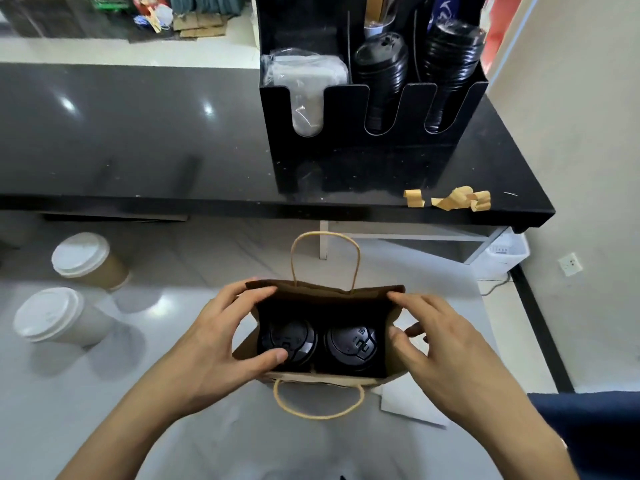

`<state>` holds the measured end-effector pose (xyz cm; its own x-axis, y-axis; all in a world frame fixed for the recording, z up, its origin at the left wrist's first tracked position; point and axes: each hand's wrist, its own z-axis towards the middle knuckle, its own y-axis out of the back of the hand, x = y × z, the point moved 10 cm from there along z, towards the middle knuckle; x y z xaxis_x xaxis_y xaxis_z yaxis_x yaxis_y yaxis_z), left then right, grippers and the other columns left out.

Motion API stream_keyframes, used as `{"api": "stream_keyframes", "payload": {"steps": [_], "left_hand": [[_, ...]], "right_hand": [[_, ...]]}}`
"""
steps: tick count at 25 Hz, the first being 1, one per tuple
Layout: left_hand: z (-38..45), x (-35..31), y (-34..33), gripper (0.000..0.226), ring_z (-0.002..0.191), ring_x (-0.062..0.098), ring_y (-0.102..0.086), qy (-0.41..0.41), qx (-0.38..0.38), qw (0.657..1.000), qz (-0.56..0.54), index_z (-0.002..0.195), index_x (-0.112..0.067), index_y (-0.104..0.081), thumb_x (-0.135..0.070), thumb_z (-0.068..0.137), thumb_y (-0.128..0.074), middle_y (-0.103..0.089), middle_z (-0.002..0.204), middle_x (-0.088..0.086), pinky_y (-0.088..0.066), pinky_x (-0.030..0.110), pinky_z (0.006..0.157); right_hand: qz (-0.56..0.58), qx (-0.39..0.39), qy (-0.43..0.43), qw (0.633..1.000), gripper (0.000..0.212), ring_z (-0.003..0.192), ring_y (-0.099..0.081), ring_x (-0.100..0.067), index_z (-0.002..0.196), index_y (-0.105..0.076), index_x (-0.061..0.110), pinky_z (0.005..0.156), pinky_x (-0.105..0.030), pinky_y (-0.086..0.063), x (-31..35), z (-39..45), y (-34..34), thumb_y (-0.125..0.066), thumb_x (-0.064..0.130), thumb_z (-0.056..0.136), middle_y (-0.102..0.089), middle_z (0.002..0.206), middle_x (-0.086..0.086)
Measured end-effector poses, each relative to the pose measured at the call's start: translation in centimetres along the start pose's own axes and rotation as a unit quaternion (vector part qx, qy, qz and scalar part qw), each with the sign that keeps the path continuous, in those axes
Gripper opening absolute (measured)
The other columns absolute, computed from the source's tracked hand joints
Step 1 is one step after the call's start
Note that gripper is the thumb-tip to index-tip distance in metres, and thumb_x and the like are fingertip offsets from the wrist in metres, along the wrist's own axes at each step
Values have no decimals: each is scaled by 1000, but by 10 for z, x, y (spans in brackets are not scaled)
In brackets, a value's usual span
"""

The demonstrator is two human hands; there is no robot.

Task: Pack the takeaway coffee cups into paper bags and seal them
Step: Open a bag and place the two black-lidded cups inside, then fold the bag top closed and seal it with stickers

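Black counter (138,140) at 12 o'clock. Paper bag (346,291) at centre, mouth open, two black-lidded cups (287,341) side by side inside. Left hand (221,344) and right hand (440,344) pinch its side rims. Two white-lidded cups (81,254) at 9 o'clock.

Both hands, left hand (211,344) and right hand (436,344), hold open a paper bag (325,289) containing two black-lidded cups (349,344).

L hand (221,336) + R hand (438,336), fingers curled
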<state>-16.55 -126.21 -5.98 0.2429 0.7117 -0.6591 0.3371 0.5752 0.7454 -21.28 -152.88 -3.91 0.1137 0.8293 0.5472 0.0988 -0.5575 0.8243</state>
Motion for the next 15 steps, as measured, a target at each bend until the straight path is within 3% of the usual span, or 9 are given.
{"api": "stream_keyframes", "payload": {"steps": [3, 9, 15], "left_hand": [[-1, -6, 10, 70, 137, 0, -37, -4, -20, 1000, 2, 137, -53, -48, -78, 73, -60, -26, 151, -33, -42, 35, 111], [0, -29, 36, 57, 138, 3, -39, -17, -53, 998, 21, 129, -57, -53, -78, 75, -56, -33, 149, -32, -43, 36, 108], [17, -60, 62, 50, 126, -7, -47, -72, -111, 991, 18, 132, -62, -43, -76, 84, -46, -48, 136, -37, -44, 15, 97]], "right_hand": [[5, -10, 18, 1000, 43, 99, -57, 11, 135, -49, 49, 86, -24, -50, -1, 6, 13, -44, 53, 93, -47, 120, 31], [16, -52, 53, 997, 39, 104, -52, 14, 130, -56, 46, 83, -24, -52, 7, 18, 49, -49, 52, 92, -53, 107, 33], [-16, -97, 103, 990, 31, 100, -56, 9, 127, -50, 52, 85, -20, -52, 21, 40, 83, -50, 49, 97, -50, 108, 34]]}}
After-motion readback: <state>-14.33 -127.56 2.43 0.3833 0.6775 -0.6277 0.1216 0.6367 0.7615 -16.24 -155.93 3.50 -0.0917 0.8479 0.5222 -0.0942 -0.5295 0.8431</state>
